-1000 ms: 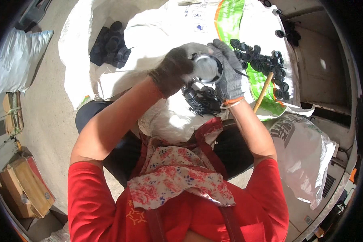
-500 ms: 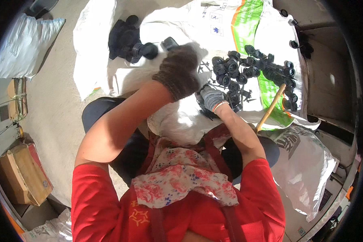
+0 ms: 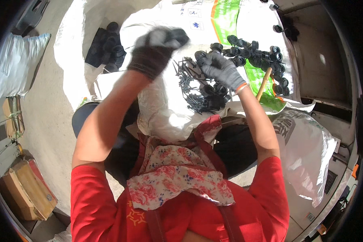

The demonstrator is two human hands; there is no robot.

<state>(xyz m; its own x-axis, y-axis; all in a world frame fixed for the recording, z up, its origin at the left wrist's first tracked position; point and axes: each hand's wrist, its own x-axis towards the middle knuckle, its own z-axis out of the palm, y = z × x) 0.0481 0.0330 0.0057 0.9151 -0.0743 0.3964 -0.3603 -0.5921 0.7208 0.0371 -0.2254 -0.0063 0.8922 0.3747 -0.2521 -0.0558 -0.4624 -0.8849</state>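
My left hand (image 3: 155,46), in a dark knitted glove and smeared by motion, is raised over the white sacking. Its fingers are closed around a black round plastic part (image 3: 181,37). On the right, my right hand (image 3: 225,72), in a grey glove, has its fingers closed at a black ring-shaped cap (image 3: 200,56) on the near edge of a pile. Thin black plastic pins (image 3: 185,78) are scattered just left of that hand. More black caps (image 3: 215,90) lie under its wrist, partly hidden.
Several black caps (image 3: 254,54) spread over the green-striped sack to the right, beside a wooden stick (image 3: 264,84). An open white bag (image 3: 70,52) holds black parts (image 3: 106,46) at the left. A clear plastic bag (image 3: 302,149) stands lower right, cardboard boxes (image 3: 30,187) lower left.
My left hand has moved left and up, a black part in it. My right hand has shifted up from the pins to the caps. The whole view has swung slightly.
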